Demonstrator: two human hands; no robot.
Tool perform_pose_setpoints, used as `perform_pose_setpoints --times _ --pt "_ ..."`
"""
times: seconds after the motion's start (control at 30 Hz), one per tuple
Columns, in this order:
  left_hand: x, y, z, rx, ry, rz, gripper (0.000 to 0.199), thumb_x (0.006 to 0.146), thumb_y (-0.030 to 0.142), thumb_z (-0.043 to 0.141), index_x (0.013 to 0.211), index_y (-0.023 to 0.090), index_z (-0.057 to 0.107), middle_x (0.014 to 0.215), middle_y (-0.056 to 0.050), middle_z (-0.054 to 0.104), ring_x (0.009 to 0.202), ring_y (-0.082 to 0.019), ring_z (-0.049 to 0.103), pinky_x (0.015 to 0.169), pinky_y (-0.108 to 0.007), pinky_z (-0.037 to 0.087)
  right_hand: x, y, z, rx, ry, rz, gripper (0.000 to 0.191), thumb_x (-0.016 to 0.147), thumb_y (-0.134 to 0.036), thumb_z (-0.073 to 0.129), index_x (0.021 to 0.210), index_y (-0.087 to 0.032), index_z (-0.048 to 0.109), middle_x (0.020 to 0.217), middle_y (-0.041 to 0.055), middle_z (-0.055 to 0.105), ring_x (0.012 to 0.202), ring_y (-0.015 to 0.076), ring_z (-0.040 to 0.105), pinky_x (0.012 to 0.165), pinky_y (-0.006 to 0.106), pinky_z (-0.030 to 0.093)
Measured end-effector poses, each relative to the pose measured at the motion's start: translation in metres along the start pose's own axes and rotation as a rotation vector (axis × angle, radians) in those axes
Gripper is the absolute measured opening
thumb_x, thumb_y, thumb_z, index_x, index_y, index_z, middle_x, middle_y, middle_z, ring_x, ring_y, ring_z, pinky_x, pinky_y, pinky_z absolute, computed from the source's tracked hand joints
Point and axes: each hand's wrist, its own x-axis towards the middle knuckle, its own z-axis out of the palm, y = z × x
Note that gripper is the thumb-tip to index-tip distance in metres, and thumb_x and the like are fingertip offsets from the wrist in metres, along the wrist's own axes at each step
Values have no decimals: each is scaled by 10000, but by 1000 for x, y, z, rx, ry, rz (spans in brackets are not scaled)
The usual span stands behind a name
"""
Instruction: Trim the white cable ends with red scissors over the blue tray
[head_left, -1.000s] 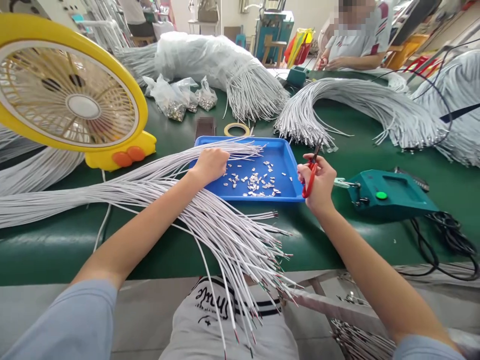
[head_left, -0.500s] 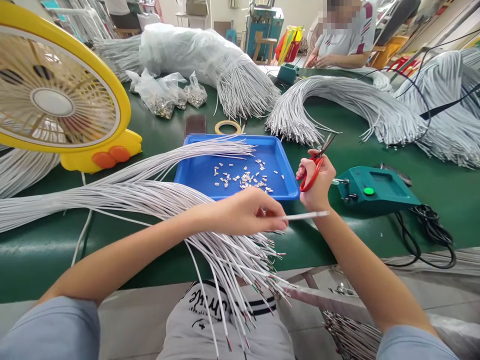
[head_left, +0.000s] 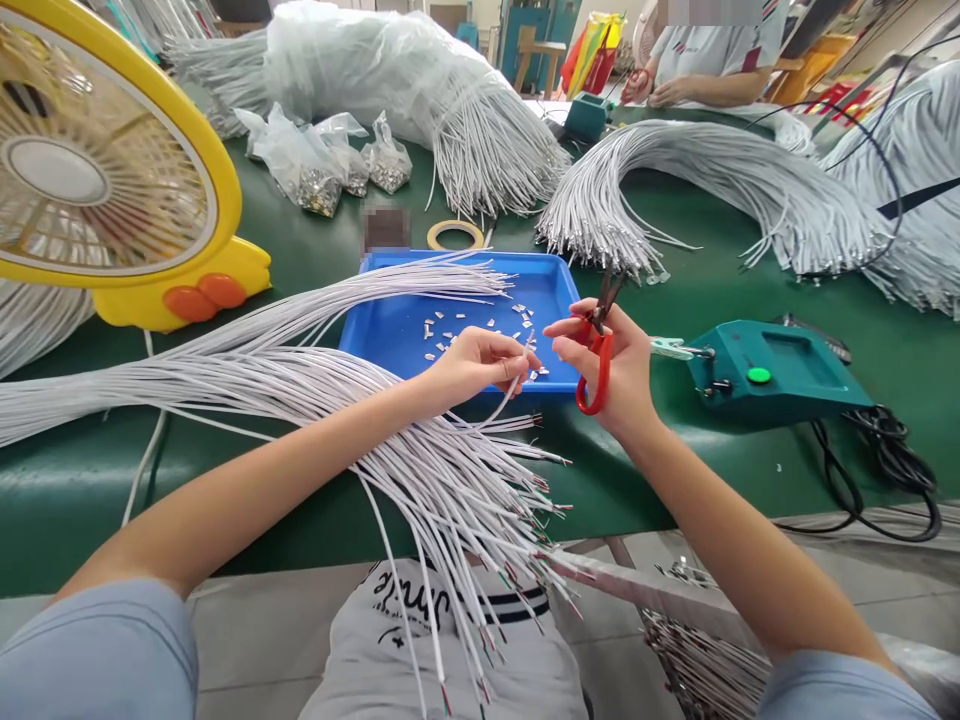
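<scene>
Over the front of a blue tray (head_left: 465, 257), my left hand (head_left: 480, 362) pinches a white cable (head_left: 504, 403) close to its end. Red-handled scissors (head_left: 598, 372) hang in my right hand (head_left: 626, 365), their dark blades pointing up and away. The thumb and forefinger of that hand are apart, a short gap from the cable end. Small white connectors (head_left: 523, 312) lie scattered in the tray; some are hidden behind my left hand. A bundle of white cables (head_left: 420, 440) runs under my left forearm, with coloured wire ends fanning over the table's front edge.
To the left stands a yellow fan (head_left: 225, 180). A green device (head_left: 780, 370) with a black cord sits at the right. Farther back are a tape roll (head_left: 455, 236), bags of small parts (head_left: 315, 170) and large cable bundles (head_left: 502, 150). Across the table a person (head_left: 712, 70) works.
My left hand has moved up and away to the tray, turning the cable end upward. My right hand's fingers have opened from around the scissors, which have swung upright. The view has shifted slightly.
</scene>
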Motion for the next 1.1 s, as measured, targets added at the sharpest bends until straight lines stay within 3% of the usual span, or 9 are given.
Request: perform_pose_setpoints --times 0.27,0.43,0.63,0.8,1.1 --pt "-3 -2 2 -16 6 -30 321 642 320 835 790 72 694 677 -24 655 576 -127 668 552 -223 582 -7 -2 7 88 -124 -7 317 693 -169 746 963 -244 597 758 -48 687 673 105 646 652 241 521" --pt "-3 -2 2 -24 2 -31 302 642 299 837 763 71 681 614 -6 626 545 -128 662 521 -210 575 -9 -3 6 53 -113 1 296 701 -221 742 956 -247 596 744 -40 674 695 129 655 673 276 536" --pt "-2 1 5 59 67 -9 281 615 276 841 702 69 672 601 -6 614 512 -118 628 480 -210 535 -9 -5 6 23 -92 5 223 749 -296 704 943 -260 600 712 -30 655 621 119 618 585 265 506" --pt "-2 0 7 101 138 -2 264 569 211 853 662 66 654 571 -4 603 492 -118 605 460 -210 495 -9 -8 10 -68 -69 8 300 674 -254 770 914 -262 590 709 -38 653 665 132 634 615 270 520" --pt "-1 -3 6 99 144 75 255 606 236 835 659 78 643 554 1 603 496 -98 587 494 -205 491 -10 -7 11 -67 -97 3 294 674 -213 768 917 -257 609 688 -45 637 654 121 630 631 261 519"
